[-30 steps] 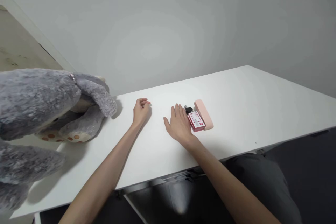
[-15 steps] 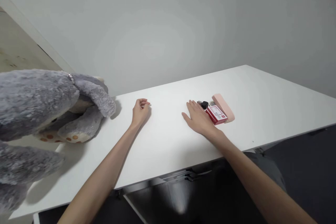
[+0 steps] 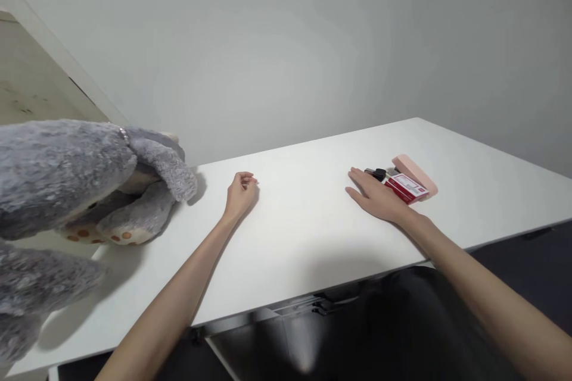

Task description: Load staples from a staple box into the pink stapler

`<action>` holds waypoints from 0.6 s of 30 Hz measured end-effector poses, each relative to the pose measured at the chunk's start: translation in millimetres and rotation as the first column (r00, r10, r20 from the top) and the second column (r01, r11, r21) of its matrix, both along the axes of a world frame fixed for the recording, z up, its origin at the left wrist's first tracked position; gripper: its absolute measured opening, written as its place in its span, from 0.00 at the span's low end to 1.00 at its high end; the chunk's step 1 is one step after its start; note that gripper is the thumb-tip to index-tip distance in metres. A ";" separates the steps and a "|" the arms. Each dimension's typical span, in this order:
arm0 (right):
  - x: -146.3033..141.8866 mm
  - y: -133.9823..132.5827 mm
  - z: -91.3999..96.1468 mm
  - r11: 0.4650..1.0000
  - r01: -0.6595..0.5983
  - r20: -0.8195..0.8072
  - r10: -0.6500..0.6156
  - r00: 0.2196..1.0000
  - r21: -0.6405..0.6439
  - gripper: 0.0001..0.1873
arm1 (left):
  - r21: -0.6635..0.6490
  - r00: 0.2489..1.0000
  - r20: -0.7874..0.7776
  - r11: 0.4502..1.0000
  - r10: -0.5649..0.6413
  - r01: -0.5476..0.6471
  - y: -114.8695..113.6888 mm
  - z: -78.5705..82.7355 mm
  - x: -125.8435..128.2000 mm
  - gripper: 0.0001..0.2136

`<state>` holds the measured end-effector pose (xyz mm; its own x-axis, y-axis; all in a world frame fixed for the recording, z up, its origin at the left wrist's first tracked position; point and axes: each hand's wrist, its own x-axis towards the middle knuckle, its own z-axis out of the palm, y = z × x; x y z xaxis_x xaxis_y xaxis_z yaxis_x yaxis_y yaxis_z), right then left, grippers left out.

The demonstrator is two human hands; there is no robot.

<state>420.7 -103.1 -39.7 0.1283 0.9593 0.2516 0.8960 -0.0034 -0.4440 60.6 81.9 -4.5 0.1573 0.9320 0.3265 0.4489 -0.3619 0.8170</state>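
Note:
My right hand is stretched out on its edge on the white table, fingers extended and thumb apart. Against its far side lie a red and white box, a small black object of a kind I cannot make out, and a long pink case just behind the box. The hand hides part of the box and of the black object. My left hand rests on the table to the left, its fingers loosely curled with a gap to the thumb and nothing visible in them.
A large grey plush toy takes up the left end of the table, close to my left forearm. Behind the table rises a plain grey wall. The table's front edge runs below my forearms, with dark space underneath.
My right hand has moved right across the table, and the box, black object and pink case have shifted right with it. My left hand has stayed nearly in place.

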 end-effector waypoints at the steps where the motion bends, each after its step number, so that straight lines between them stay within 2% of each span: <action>1: 3.5 -0.7 -1.2 1.000 0.014 -0.001 -0.014 1.000 0.004 0.35 | -0.003 1.000 -0.002 1.000 -0.001 0.001 -0.9 0.6 0.2 0.10; 5: 5.8 4.8 -6.2 0.998 0.065 0.016 -0.065 0.998 -0.006 0.34 | -0.010 1.000 -0.018 1.000 -0.020 0.020 -4.8 3.4 1.4 0.10; 12: -4.5 32.1 -7.3 0.990 0.144 0.037 -0.144 0.989 0.006 0.35 | 0.005 0.993 -0.094 0.997 -0.073 0.074 -8.0 7.5 2.2 0.09; 18: -5.4 29.2 -2.7 0.975 0.223 0.071 -0.222 0.972 -0.002 0.32 | 0.012 0.989 -0.128 0.997 -0.071 0.073 -4.5 5.8 3.4 0.10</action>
<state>415.3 -73.8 -42.4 0.3209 0.9113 0.2582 0.9013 -0.2100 -0.3790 64.0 77.4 1.3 0.2653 0.9113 0.3148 0.5216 -0.4103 0.7481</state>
